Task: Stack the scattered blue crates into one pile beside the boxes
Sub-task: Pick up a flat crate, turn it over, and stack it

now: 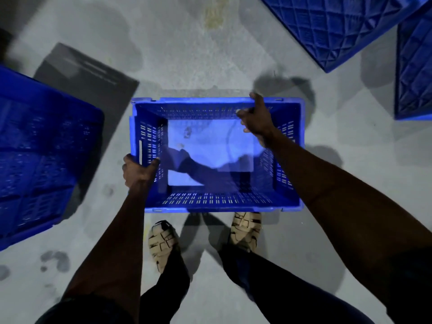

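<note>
An empty blue slotted crate (217, 202) sits upright in front of my feet, its open top facing me. My left hand (136, 170) grips its left rim near the front corner, thumb inside the wall. My right hand (256, 118) grips the far rim toward the right corner. Another blue crate (42, 155) lies on its side at the left. Two more blue crates show their diamond-patterned bottoms, one at the top right (346, 26), the other at the right edge (415, 73).
A dark flat cardboard sheet (91, 76) lies on the grey concrete floor behind the left crate. My sandalled feet (163, 242) stand just behind the held crate. Bare floor stretches beyond the crate toward the top middle.
</note>
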The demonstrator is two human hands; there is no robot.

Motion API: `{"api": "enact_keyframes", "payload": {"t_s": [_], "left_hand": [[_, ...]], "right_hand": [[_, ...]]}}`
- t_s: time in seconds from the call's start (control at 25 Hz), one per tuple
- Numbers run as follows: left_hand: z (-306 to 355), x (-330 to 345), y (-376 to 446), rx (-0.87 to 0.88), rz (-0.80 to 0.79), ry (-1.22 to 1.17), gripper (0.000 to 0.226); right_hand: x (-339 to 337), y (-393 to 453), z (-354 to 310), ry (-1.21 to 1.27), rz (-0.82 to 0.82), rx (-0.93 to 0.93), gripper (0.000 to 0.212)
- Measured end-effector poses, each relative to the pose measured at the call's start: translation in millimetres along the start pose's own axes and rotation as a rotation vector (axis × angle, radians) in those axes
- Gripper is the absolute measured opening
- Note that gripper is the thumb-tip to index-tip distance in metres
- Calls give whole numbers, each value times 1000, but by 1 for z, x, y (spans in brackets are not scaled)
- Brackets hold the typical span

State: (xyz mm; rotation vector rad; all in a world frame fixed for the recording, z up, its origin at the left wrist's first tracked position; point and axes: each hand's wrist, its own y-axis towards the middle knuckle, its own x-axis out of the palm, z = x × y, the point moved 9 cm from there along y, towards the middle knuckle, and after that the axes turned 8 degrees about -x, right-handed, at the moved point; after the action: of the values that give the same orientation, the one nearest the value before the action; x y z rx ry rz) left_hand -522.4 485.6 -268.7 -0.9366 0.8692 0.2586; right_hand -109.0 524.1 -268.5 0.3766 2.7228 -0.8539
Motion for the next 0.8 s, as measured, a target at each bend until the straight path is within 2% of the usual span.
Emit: {"api": "enact_keyframes", "payload": {"t_s": [0.08, 0.24, 0.4, 0.48, 0.52, 0.6, 0.68, 0.8], "left_hand": [[5, -5, -6, 7, 4, 5, 80], [13, -2, -29, 22, 8, 71, 94], [10, 1, -33, 25, 0, 96, 98], [6, 0, -26, 21, 10, 88, 92], [6, -1, -23, 28, 10, 80, 90], [4, -2, -17, 37, 10, 73, 85], [2, -2, -12, 30, -11, 78, 81], [-9, -6, -12, -27, -58, 45, 76]], "right_hand": [[-19, -22, 11, -47, 138, -43, 64], [-78, -103, 50, -159, 476, -64, 49], [-98, -154, 81, -350, 589, -15, 50], [-108, -159, 81, -437, 691, 90, 51], [-111, -158, 83, -476, 692, 175, 53], [-109, -150, 95, -525, 578, 331, 55], [-109, -140, 108, -407, 475, 413, 55], [-119, -137, 106, -215, 481, 451, 52]]}}
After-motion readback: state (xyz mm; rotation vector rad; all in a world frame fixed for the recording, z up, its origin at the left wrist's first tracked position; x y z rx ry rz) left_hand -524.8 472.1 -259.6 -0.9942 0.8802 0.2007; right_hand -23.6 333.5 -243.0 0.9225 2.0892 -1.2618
